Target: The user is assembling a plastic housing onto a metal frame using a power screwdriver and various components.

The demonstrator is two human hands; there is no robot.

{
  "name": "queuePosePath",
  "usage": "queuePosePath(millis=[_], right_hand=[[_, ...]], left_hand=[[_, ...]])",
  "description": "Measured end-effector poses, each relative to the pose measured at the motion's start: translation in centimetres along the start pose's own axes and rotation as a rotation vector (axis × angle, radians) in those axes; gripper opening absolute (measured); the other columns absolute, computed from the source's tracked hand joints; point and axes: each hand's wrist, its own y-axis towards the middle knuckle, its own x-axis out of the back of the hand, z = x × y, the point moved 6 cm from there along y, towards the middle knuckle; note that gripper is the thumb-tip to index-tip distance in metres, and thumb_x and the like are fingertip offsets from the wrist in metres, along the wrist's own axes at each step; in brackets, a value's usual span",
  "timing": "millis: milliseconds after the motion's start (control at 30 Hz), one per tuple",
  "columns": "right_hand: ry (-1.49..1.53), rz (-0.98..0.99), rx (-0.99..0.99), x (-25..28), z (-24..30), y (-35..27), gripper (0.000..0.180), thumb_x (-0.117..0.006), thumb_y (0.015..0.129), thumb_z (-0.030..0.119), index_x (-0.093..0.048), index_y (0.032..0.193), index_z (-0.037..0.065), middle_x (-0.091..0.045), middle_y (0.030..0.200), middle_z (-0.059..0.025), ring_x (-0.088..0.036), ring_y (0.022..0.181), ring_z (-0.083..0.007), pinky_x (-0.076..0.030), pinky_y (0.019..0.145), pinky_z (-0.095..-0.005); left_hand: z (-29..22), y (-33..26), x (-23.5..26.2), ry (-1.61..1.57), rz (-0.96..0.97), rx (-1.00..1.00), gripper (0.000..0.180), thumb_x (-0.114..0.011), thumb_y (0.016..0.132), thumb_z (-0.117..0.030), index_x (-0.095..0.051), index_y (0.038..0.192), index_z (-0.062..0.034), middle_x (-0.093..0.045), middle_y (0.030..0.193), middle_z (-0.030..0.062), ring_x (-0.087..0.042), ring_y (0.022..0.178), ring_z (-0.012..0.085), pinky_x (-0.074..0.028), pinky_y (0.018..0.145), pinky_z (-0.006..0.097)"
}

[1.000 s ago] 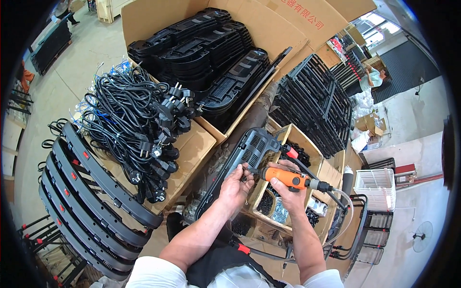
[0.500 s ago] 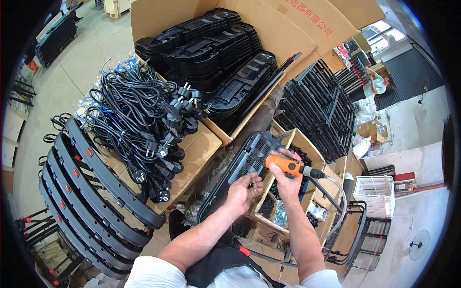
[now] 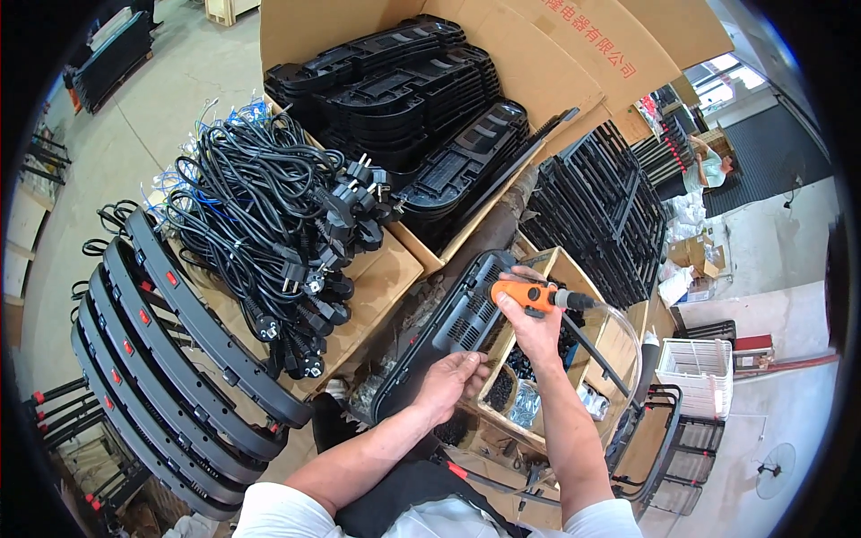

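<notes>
An orange handheld power screwdriver with a pale hose at its rear is gripped in my right hand. Its front end points left, over the vented part of a long black plastic casing; whether the tip touches is hard to see. My left hand is beside the casing's lower right edge, its fingers pinched together. Whatever sits between those fingertips is too small to name. Right of the casing stands a wooden parts box, partly covered by my right forearm, with small dark parts and a clear plastic bag in it.
Black power cords with plugs are heaped on cardboard at the left. Behind them a large carton holds stacked black plastic trays. Curved grey-black housings stand in a row at far left. Black frames are stacked at the right.
The view has shifted slightly, moving the surroundings a little to the right. My right hand and the screwdriver have moved slightly left relative to the casing; my left hand has dropped lower along its edge.
</notes>
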Motion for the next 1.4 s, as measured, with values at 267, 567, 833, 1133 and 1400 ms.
queuePosePath(millis=[267,567,833,1133,1400], right_hand=[[-0.085,0.048,0.010,-0.8,-0.7,1.6,0.031,-0.084,0.086,0.008,-0.070,0.113,0.002,-0.076,0.108,-0.0067,-0.072,0.100,-0.0149,-0.058,0.093,-0.0319],[0.112,0.017,-0.017,-0.3,1.7,-4.2,0.054,-0.084,0.087,0.007,-0.060,0.135,-0.001,-0.073,0.126,-0.0139,-0.069,0.118,-0.0207,-0.055,0.106,-0.0377],[0.193,0.053,-0.088,1.4,2.6,-15.7,0.056,-0.078,0.089,0.001,-0.053,0.139,-0.002,-0.070,0.132,-0.0210,-0.066,0.125,-0.0271,-0.051,0.111,-0.0426],[0.203,0.050,-0.078,1.2,2.3,-17.9,0.055,-0.078,0.090,0.001,-0.053,0.139,-0.002,-0.070,0.132,-0.0207,-0.066,0.125,-0.0258,-0.052,0.111,-0.0416],[0.203,0.040,-0.110,0.4,3.0,-18.8,0.056,-0.079,0.089,0.004,-0.054,0.139,-0.002,-0.071,0.130,-0.0207,-0.068,0.123,-0.0257,-0.052,0.110,-0.0410]], left_hand=[[1.1,-1.9,1.5,-0.025,-0.039,-0.040,0.030,-0.054,0.113,-0.019,-0.064,0.133,0.0009,-0.073,0.104,0.0047,-0.065,0.080,0.0095,-0.056,0.072,0.024],[2.2,-2.4,3.8,-0.390,-0.047,0.011,0.028,-0.063,0.109,-0.025,-0.068,0.125,-0.0029,-0.073,0.098,0.0040,-0.068,0.080,0.0135,-0.060,0.072,0.025],[1.6,-3.7,4.2,-0.655,-0.044,-0.054,0.032,-0.070,0.104,-0.029,-0.066,0.124,-0.0041,-0.067,0.090,0.0028,-0.065,0.079,0.0147,-0.060,0.074,0.025],[2.7,-5.1,4.0,-0.645,0.043,-0.020,0.025,-0.058,0.111,-0.024,-0.062,0.127,-0.0047,-0.060,0.091,0.0013,-0.057,0.082,0.0145,-0.054,0.080,0.028],[2.6,-6.6,4.2,-0.680,0.117,-0.063,0.028,-0.063,0.108,-0.024,-0.061,0.131,-0.0079,-0.062,0.092,-0.0001,-0.059,0.084,0.0150,-0.053,0.082,0.029]])
